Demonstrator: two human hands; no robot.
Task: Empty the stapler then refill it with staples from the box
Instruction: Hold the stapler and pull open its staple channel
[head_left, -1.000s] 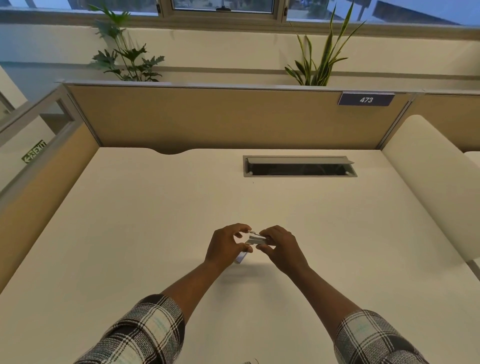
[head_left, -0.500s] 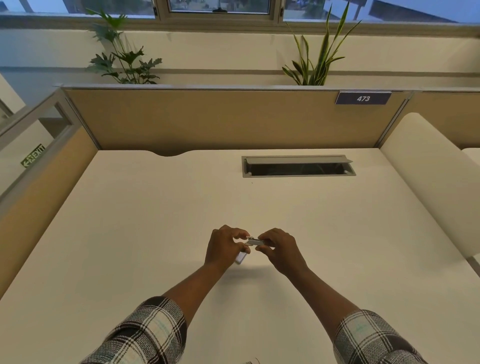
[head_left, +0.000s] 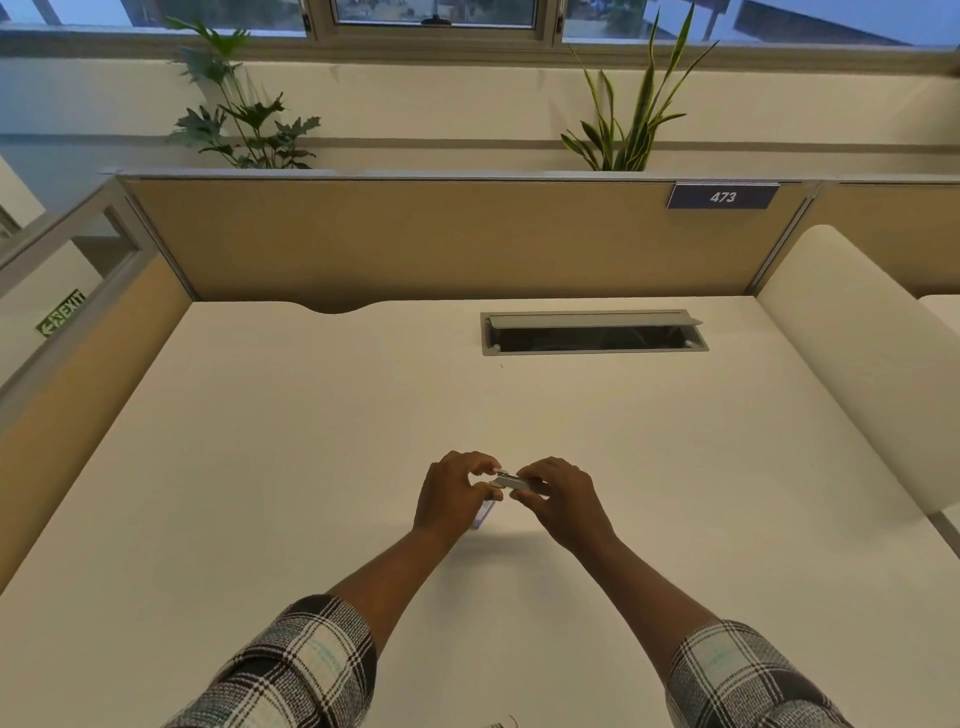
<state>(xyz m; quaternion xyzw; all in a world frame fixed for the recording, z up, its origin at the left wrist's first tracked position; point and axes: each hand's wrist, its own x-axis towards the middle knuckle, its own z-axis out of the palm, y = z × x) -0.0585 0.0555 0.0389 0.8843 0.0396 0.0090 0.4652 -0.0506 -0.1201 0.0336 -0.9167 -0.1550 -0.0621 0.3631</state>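
Note:
Over the middle of the white desk (head_left: 260, 467), both hands meet around a small stapler (head_left: 511, 480). Its grey metal part shows between the fingertips, and a pale lilac part (head_left: 484, 514) sticks down below my left hand (head_left: 454, 493). My left hand grips the stapler from the left. My right hand (head_left: 563, 499) pinches the metal part from the right. Fingers hide most of the stapler. No staple box is in view.
A grey cable hatch (head_left: 592, 332) lies open in the desk behind the hands. Tan partition panels (head_left: 415, 239) wall the desk at the back and left, and a white rounded divider (head_left: 857, 364) stands on the right. A small pale object (head_left: 501, 724) peeks in at the bottom edge.
Both hands stay together on the stapler with only slight finger shifts. The view has tilted a little.

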